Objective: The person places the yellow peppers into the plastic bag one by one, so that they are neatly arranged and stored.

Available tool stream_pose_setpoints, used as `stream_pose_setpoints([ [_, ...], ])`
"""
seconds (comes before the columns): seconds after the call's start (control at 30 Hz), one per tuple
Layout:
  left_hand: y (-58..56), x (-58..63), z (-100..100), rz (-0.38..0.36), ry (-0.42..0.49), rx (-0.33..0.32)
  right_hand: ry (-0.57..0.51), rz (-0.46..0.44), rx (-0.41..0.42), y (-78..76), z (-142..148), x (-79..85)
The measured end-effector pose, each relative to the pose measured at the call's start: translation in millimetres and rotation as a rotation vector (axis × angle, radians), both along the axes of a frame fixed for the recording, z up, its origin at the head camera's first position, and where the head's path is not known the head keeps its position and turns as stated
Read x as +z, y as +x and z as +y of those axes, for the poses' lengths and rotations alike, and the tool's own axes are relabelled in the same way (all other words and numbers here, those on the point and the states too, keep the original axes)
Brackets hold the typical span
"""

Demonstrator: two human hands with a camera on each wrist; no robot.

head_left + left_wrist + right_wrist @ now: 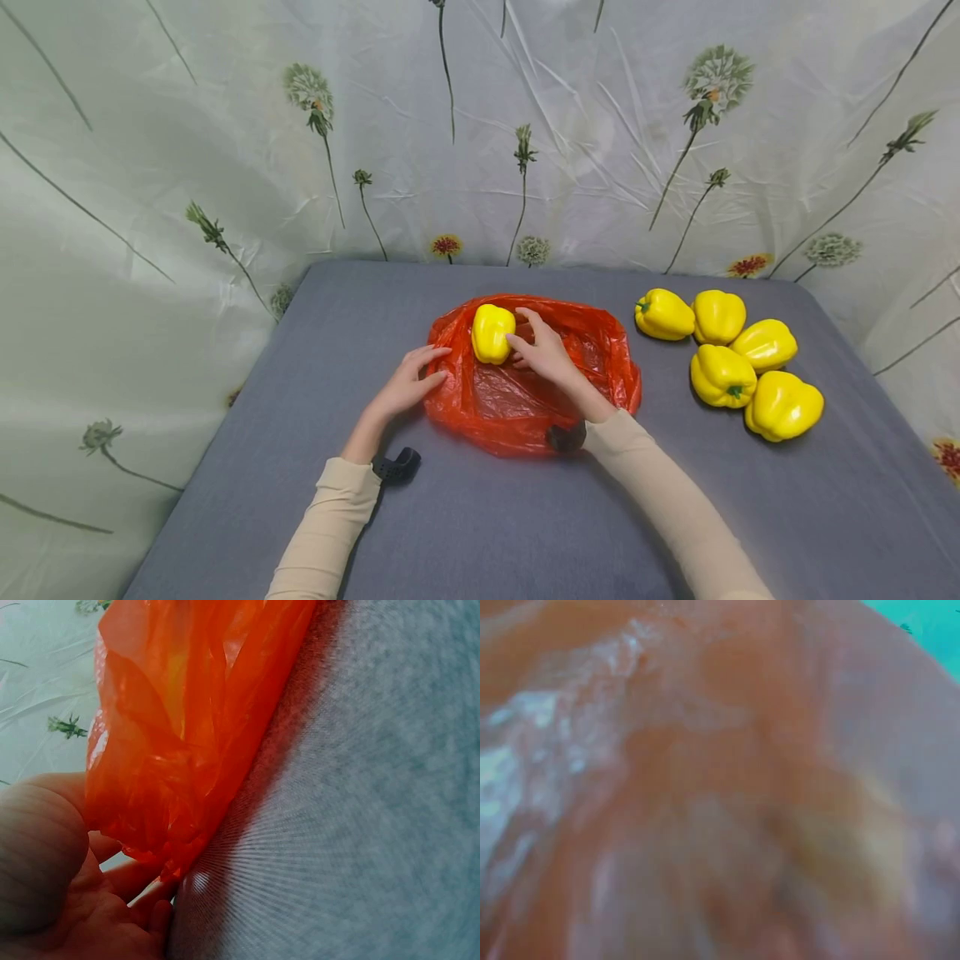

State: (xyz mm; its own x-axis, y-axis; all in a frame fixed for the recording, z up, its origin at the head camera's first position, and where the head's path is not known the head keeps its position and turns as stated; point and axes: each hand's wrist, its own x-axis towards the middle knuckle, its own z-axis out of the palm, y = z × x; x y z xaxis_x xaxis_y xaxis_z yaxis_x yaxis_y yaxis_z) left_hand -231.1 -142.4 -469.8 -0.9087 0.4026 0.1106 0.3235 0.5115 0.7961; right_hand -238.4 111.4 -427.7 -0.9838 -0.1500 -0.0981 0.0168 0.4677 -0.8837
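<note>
A red plastic bag [517, 433] lies spread with its mouth up on the table. Inside its left part rests a yellow bell pepper [493, 333]. My left hand [408, 382] is at the bag's left side, its loosely extended fingers touching the plastic; the left wrist view shows the hand [97, 900] beside the bag's crumpled wall [180, 750]. My right hand [546, 350] reaches over the bag's opening, fingers spread, with fingertips right at the pepper's right side. The right wrist view is blurred, with reddish plastic [727, 690] and a yellowish patch.
Several more yellow bell peppers [718, 317] lie grouped on the grey cloth-covered table [480, 525], right of the bag. A flower-printed curtain [420, 183] hangs behind and along the sides. A dark wrist device [399, 467] shows beside the left cuff.
</note>
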Motion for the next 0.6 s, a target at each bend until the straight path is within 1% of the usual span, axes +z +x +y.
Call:
stream_pose_setpoints([
  [0.23,0.2,0.0,0,-0.011,0.005,-0.003,0.039,0.046,0.036,14.7,17,11.9],
  [0.43,0.6,0.3,0,-0.016,-0.002,-0.004,0.083,0.097,0.045,26.5,35,20.1],
  [0.6,-0.4,-0.5,-1,-0.023,-0.008,-0.001,0.066,0.114,0.041,36.0,50,26.5],
])
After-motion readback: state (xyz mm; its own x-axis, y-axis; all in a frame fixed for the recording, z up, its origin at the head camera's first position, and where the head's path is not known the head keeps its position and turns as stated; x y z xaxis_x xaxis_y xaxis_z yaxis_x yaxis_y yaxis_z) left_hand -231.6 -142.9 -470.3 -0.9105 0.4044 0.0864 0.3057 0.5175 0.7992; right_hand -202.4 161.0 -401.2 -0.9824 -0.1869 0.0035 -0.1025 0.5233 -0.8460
